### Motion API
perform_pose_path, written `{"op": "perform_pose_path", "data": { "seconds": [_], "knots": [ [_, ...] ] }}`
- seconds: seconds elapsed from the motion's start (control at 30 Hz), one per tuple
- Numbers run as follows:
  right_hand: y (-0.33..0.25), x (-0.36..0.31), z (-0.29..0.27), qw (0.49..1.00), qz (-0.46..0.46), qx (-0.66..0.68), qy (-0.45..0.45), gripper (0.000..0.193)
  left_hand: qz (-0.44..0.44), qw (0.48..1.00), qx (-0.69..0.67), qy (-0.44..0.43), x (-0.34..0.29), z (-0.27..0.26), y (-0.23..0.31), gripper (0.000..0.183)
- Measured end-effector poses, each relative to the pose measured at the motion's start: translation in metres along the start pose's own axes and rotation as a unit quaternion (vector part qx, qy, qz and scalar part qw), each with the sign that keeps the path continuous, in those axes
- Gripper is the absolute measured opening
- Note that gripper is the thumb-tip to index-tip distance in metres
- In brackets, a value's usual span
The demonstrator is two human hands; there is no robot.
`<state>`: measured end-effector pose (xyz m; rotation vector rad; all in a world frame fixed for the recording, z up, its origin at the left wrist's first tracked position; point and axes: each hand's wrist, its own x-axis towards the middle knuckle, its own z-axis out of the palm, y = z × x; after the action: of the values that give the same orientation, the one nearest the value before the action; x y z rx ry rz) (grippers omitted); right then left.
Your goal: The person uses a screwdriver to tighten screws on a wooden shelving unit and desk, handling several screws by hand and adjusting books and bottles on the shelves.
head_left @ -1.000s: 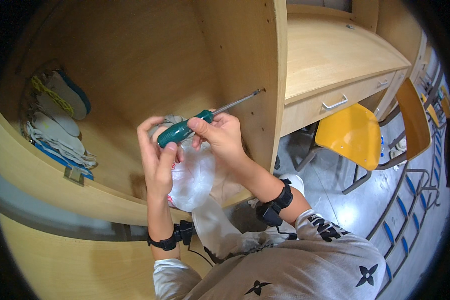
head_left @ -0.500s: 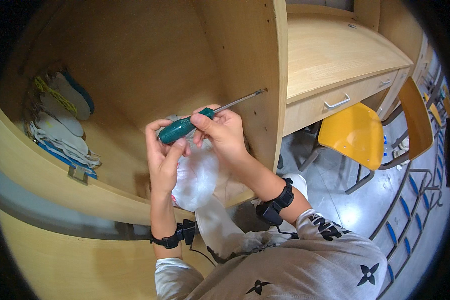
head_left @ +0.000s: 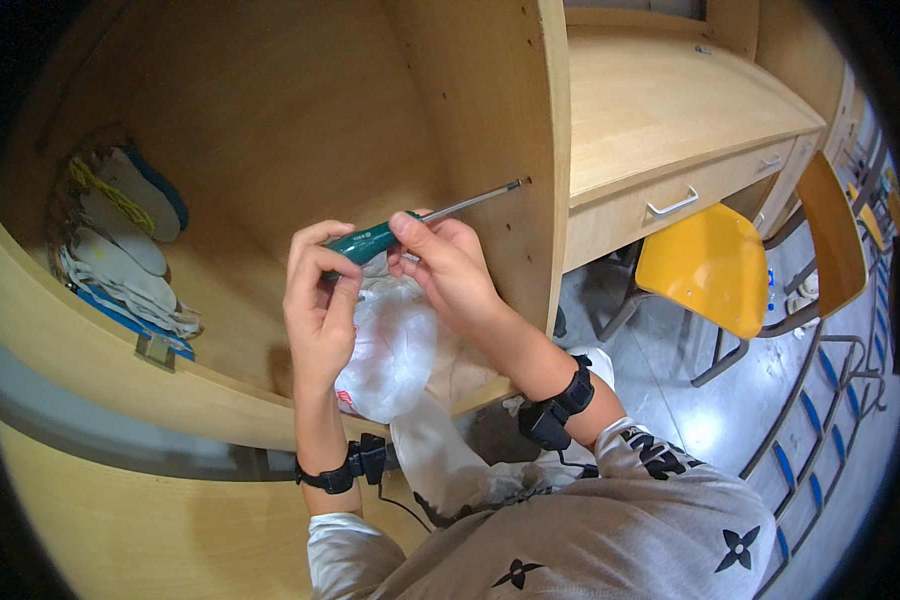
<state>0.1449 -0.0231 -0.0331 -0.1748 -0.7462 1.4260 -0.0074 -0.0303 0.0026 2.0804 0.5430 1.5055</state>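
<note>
Left hand [head_left: 320, 305] curls round the butt of a green-handled screwdriver [head_left: 362, 243], right hand [head_left: 450, 268] grips it near the shaft, tip at a wooden side panel [head_left: 490, 120], translucent bag [head_left: 385, 350] below, yellow chair [head_left: 700, 268] farther right

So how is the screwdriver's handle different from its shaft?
The handle is green, while the shaft is silvery metal.
The handle is fat; the shaft is much thinner.
The left hand and right hand are on the handle, but most of the shaft sticks out bare toward the wooden side panel.
Both are parts of one screwdriver and slant up to the right.
</note>
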Motion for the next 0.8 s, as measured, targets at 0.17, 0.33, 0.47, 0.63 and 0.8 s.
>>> {"op": "perform_pose_path", "data": {
  "seconds": [0.17, 0.33, 0.47, 0.63, 0.8],
  "knots": [
    [0.001, -0.005, 0.0, 0.996, -0.057, -0.06, 0.028, 0.022, -0.028, 0.999, -0.006, 0.038, 0.003, 0.01, 0.007, 0.02],
    [0.001, -0.009, -0.005, 0.997, -0.079, -0.014, -0.007, 0.03, -0.255, 0.96, -0.115, -0.002, -0.002, -0.006, -0.005, 0.034],
    [0.004, -0.008, -0.004, 0.999, 0.005, -0.041, 0.008, 0.03, 0.041, 0.994, 0.1, -0.006, -0.002, -0.001, -0.014, 0.034],
    [0.001, -0.01, 0.001, 0.995, -0.074, -0.071, -0.001, 0.029, -0.126, 0.991, -0.029, 0.034, -0.009, 0.002, 0.001, 0.037],
    [-0.001, -0.009, 0.002, 0.999, -0.053, 0.008, 0.001, 0.029, -0.152, 0.986, -0.07, -0.006, -0.01, -0.004, -0.01, 0.033]
  ]
}}
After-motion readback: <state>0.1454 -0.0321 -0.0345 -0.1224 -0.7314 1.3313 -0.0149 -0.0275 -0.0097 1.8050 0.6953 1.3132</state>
